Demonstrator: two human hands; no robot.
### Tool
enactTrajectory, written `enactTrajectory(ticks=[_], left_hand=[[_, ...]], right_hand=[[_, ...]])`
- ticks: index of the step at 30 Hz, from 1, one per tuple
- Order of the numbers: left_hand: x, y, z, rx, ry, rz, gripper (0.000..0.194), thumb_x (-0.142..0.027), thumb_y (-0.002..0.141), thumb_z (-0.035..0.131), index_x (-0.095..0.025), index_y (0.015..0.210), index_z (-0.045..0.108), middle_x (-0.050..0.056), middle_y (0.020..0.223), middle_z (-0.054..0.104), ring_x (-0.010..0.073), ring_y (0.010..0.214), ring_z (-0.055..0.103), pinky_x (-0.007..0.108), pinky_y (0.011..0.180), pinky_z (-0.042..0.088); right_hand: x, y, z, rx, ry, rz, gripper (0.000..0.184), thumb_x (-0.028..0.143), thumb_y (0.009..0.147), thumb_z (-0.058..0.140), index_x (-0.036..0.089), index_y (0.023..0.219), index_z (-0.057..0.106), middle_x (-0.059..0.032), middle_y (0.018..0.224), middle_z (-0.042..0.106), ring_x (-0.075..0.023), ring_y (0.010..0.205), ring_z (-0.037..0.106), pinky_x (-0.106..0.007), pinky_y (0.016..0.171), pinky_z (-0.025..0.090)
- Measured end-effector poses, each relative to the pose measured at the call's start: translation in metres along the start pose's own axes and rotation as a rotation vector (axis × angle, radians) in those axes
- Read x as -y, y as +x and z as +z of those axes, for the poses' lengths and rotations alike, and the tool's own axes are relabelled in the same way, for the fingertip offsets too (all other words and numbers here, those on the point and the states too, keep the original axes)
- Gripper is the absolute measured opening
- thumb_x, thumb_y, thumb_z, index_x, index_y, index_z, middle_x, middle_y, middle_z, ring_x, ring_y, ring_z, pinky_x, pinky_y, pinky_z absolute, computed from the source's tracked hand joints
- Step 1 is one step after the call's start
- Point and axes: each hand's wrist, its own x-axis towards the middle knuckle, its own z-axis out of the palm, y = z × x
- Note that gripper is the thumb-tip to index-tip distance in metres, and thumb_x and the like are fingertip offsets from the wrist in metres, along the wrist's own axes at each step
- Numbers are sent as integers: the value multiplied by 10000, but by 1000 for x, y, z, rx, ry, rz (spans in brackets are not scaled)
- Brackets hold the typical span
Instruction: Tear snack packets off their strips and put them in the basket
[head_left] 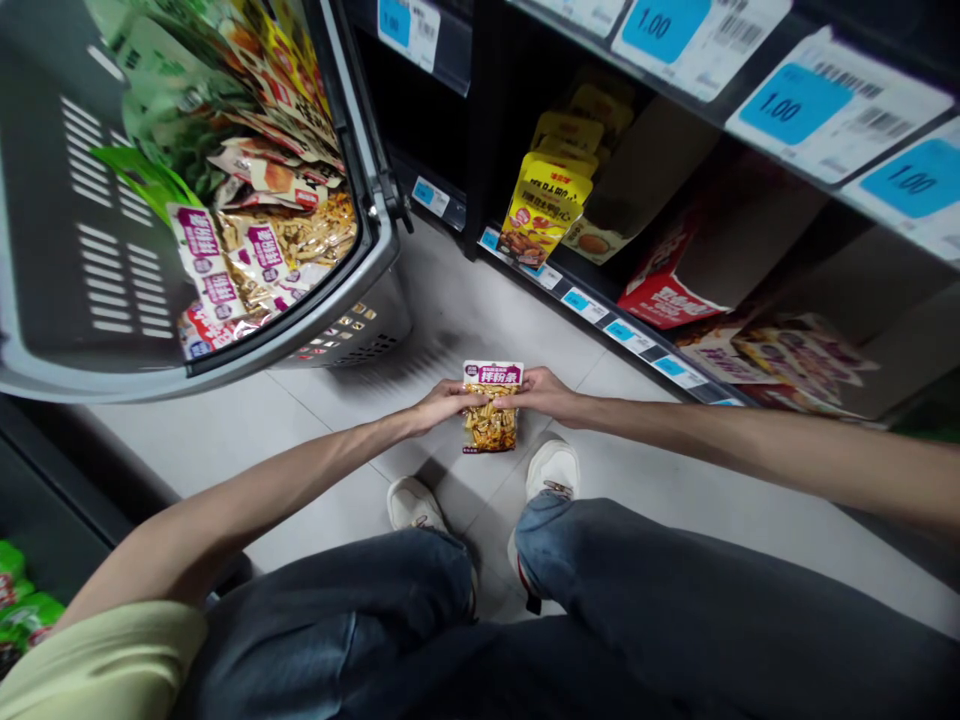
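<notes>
Between my two hands is a snack packet with a white and purple header over a clear part full of yellow-brown strips. My left hand grips its left edge, thumb laid across the front. On the opposite edge my right hand holds it the same way, with its thumb also on the front. The fingers behind the packet are hidden. It is held above the floor, in front of my shoes, its printed face towards me.
A grey shopping basket at upper left holds several snack packets, some with similar purple labels. Dark shelves on the right carry yellow packets, a red carton, purple-labelled packets and price tags. Green packages show at lower left.
</notes>
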Motion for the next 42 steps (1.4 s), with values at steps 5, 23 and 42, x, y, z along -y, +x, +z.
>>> enactTrajectory(ticks=[5,23,42], left_hand=[[-1,2,-2,-61,20,-3,427,-434,721,738,-114,1004,737,93,953,730,168,809,616,274,716,434],[12,6,-13,31,-109,67,466,-166,535,810,-113,972,659,-62,663,546,68,639,492,215,666,402],[27,9,-16,12,5,52,264,-221,598,755,-117,799,621,-26,640,602,106,629,544,237,642,403]], right_hand=[[0,9,-10,7,7,33,567,318,620,883,140,1122,690,-110,1102,698,-242,1052,652,-408,1016,483],[-5,13,-28,14,-61,77,478,260,590,887,148,1022,716,-78,1016,724,-233,990,668,-397,974,511],[1,10,-25,180,-115,63,494,197,603,848,154,1070,694,-29,930,725,-174,869,674,-312,867,541]])
